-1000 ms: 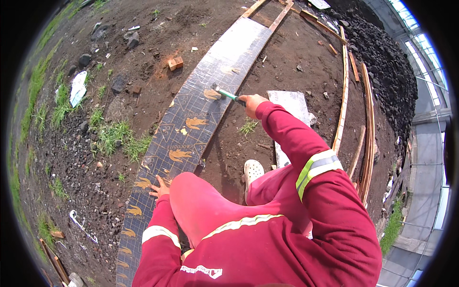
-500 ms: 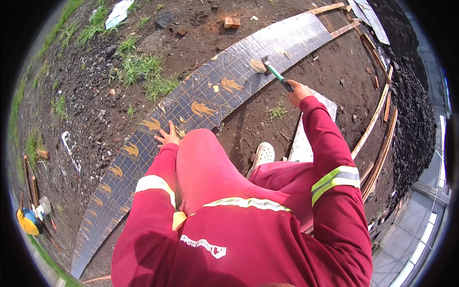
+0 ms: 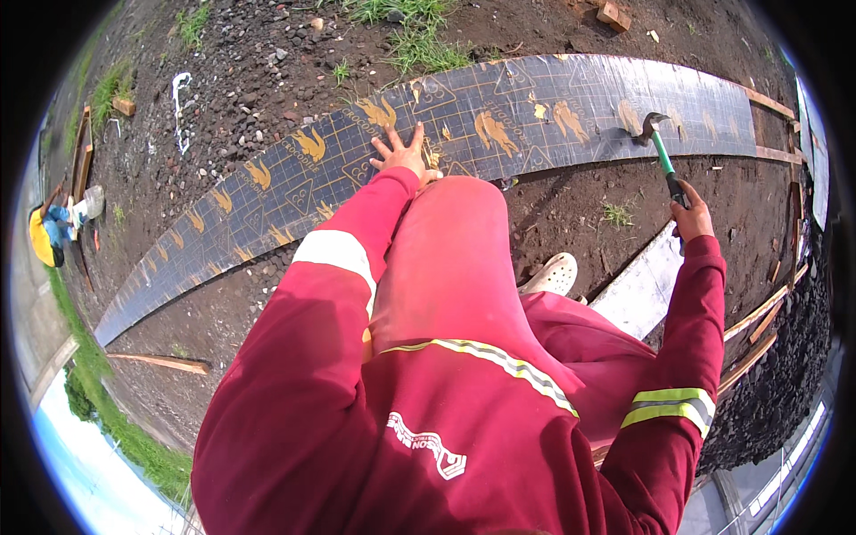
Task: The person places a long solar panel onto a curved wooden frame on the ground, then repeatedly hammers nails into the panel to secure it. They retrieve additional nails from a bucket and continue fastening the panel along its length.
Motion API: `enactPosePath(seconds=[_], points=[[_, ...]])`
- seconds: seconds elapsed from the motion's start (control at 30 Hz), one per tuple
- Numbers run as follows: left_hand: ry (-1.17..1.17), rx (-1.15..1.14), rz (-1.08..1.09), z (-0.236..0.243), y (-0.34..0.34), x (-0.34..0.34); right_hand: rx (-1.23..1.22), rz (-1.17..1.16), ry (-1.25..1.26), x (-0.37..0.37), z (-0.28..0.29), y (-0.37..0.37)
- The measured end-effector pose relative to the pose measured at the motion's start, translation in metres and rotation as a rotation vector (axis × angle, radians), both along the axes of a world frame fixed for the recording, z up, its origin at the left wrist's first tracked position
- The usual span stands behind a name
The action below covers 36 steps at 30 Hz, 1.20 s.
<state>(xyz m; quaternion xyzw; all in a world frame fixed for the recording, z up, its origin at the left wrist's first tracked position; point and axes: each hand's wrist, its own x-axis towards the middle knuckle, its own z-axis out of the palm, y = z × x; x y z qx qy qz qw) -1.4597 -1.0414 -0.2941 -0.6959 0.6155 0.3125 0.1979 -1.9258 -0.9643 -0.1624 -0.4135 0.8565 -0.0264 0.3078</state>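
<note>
while the right hand [image 3: 693, 217] holds a hammer [image 3: 662, 153], a board [image 3: 637, 285] lies nearby.

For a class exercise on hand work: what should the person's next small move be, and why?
Probably lift the hammer slightly with the right hand, which grips its handle: the head appears at or just above the dark panel, contact unclear. The left hand, spread on the panel away from the hammer, could steady it.

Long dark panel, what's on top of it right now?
The left hand and pale scraps lie on the panel; the hammer head overlaps it, contact unclear. Surface beneath the palm is covered.
</note>
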Motion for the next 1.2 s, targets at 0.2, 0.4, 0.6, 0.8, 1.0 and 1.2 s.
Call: enactPosePath(seconds=[0.2,0.4,0.6,0.8,1.0,1.2], points=[[-0.012,-0.013,-0.025,-0.005,0.003,-0.002,-0.002,-0.045,-0.13,-0.003,0.012,-0.013],[0.0,0.002,-0.056,0.0,0.002,0.0,-0.013,0.032,-0.031,-0.004,0.006,-0.009],[-0.005,0.033,-0.052,0.006,0.004,-0.004,0.033,-0.008,-0.021,0.016,0.023,-0.018],[-0.007,0.029,-0.052,0.006,0.003,-0.005,-0.061,0.176,-0.253,0.099,0.037,-0.071],[-0.016,0.054,-0.057,0.006,0.002,-0.005,-0.098,0.417,-0.474,0.235,0.001,-0.16],[-0.061,0.058,-0.089,0.007,0.001,-0.007,0.103,0.698,-0.406,0.314,-0.003,-0.2]])
